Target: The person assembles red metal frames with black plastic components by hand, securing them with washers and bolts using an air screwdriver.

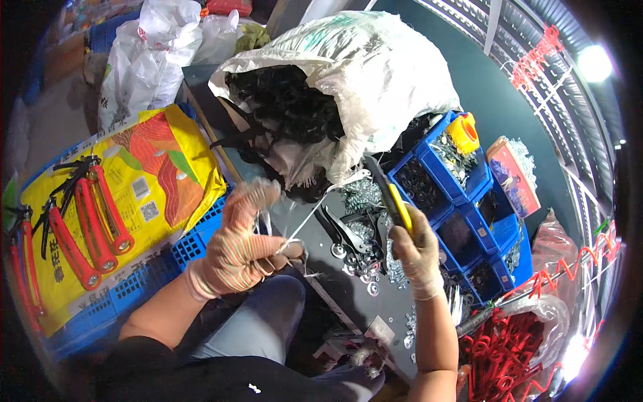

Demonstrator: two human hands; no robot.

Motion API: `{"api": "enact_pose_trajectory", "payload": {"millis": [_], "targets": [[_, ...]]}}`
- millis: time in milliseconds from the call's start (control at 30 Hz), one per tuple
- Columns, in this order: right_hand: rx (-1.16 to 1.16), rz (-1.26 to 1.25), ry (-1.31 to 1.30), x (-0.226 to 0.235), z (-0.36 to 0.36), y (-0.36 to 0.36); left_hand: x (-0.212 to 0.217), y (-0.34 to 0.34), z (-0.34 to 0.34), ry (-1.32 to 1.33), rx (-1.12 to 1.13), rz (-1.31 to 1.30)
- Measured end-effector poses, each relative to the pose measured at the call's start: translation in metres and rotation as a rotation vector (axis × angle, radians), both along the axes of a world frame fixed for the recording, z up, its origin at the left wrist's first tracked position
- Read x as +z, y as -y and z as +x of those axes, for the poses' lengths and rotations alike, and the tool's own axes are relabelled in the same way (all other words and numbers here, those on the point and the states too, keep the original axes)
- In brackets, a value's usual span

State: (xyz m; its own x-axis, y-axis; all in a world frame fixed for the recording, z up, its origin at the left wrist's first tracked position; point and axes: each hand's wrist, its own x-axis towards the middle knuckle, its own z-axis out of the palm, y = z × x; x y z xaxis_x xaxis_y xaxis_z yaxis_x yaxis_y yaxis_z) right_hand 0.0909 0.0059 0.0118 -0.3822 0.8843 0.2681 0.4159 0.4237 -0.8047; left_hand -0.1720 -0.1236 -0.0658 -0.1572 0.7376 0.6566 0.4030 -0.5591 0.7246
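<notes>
My left hand, in a striped knit glove, pinches a thin white strip between thumb and fingers; a raised finger is blurred. The strip slants up toward the sack's lower edge. My right hand, in a pale glove, is closed around a yellow-and-black handled tool pointing up and left; its working end is too unclear to name. Between my hands, metal-and-black lever parts lie on the dark worktable among scattered washers and small metal pieces.
A white woven sack of black parts lies open ahead. Blue bins of small hardware stand right, above a bag of red parts. Left, red-handled tools lie on a yellow sack over a blue crate.
</notes>
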Motion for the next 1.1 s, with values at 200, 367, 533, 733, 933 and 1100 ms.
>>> {"api": "enact_pose_trajectory", "payload": {"millis": [200, 367, 533, 733, 933, 1100], "targets": [[0.102, -0.001, 0.108, -0.013, -0.036, -0.004, 0.019, -0.038, 0.010, 0.905, -0.673, 0.198], [0.109, 0.227, 0.273, -0.029, -0.033, -0.005, -0.021, -0.042, 0.008, 1.168, -0.244, -0.361], [0.065, 0.384, 0.419, -0.022, -0.053, -0.006, -0.028, -0.044, 0.016, 0.834, -0.282, -0.639], [0.074, 0.510, 1.007, -0.017, -0.011, -0.015, -0.037, -0.007, 0.011, 0.391, -0.351, -0.548], [0.010, 0.598, 0.274, -0.008, 0.097, -0.010, -0.068, 0.030, -0.007, 0.531, -0.254, -0.450], [-0.567, 0.838, 0.107, 0.013, 0.172, -0.066, -0.125, 0.073, -0.003, -0.012, -0.230, -0.876]]}}
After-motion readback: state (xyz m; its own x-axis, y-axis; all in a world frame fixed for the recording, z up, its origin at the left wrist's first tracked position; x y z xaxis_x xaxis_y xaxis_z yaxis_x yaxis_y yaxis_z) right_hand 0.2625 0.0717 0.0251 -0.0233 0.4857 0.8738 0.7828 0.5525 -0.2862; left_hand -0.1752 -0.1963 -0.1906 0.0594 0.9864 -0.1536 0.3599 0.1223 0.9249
